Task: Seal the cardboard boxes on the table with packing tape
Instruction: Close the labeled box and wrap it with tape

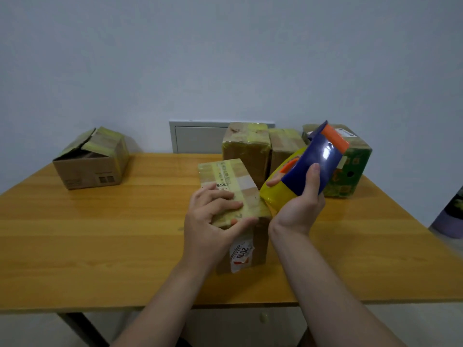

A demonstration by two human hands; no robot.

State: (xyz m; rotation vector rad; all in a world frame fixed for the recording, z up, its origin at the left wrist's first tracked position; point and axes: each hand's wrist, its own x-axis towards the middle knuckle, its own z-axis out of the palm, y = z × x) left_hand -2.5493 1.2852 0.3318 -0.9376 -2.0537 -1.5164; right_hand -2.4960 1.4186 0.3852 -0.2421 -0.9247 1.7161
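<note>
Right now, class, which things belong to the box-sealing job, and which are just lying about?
Job: tape dispenser, right hand gripping it; near box under left hand; open box; tall rear box; short rear box; green box.
Lying about: wall panel; purple object.

A wooden table (pixel 100 246) stands against a pale wall (pixel 225 58) with, perhaps, a panel (pixel 198 137).
</note>
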